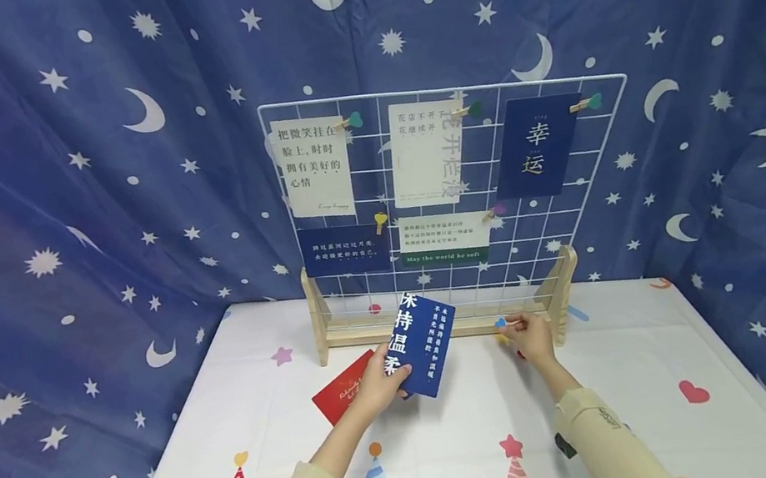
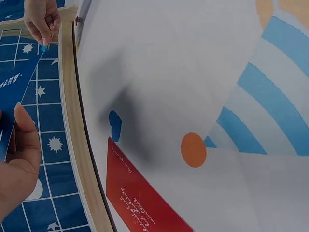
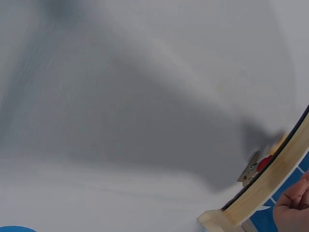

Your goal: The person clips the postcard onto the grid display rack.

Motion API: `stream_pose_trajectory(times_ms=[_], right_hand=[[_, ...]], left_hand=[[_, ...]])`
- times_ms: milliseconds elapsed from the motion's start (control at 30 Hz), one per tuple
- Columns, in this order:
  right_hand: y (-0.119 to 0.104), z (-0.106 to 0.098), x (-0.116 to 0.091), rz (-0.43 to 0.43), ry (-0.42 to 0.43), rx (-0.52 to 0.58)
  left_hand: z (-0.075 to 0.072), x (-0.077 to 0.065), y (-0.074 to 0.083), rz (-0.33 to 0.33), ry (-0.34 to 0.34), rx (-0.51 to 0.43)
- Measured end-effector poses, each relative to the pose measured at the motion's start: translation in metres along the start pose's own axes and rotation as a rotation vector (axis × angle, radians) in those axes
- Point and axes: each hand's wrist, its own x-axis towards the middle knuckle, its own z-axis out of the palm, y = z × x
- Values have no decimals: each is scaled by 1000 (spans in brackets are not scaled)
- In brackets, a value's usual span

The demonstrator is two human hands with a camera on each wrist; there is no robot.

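Observation:
My left hand [image 1: 377, 385] grips a dark blue card [image 1: 432, 349] with white Chinese writing by its lower left edge, thumb on the front. The card is tilted in front of the lower part of a white wire grid rack [image 1: 510, 272]. To the right of the card, my right hand [image 1: 532, 337] pinches a small wooden clothespin with a blue heart [image 1: 501, 323]. In the left wrist view, that blue heart [image 2: 44, 48] shows close to the card's corner. A red card [image 1: 342, 391] lies on the table, partly behind my left hand.
Several cards, such as a navy one [image 1: 536, 145] and a white one [image 1: 314, 168], hang on the grid from heart clothespins. The rack stands on a wooden base [image 1: 353, 333]. Near its right foot lie clothespins, one with a red heart [image 3: 264, 163]. Starry curtains [image 1: 86, 238] surround the table [image 1: 242, 398].

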Motion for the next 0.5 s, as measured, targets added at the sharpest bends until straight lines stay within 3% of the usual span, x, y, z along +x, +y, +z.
stream_pose_trajectory(times_ms=[67,100,167,300,333,400,433,500], right_hand=[[-2,-1,1,4,-25,0],[13,1,9,-13,-29,-12],[53,9,31,-85,-22,-30],[150,31,84,-127,-76,-50],[160,34,88,-127,-95,-26],[162,35,89,-96,-136,13],[160,34,87,-127,-142,54],[127,26,72,-131,-157,89]], left_hand=[[0,1,3,3,-13,-3],[0,1,5,10,-21,-5],[0,2,8,26,-33,-12],[-2,2,10,54,-43,-22],[-2,3,9,58,-47,-24],[-2,4,9,65,-62,-24],[-2,5,9,70,-70,-23],[-2,7,12,88,-86,-20]])
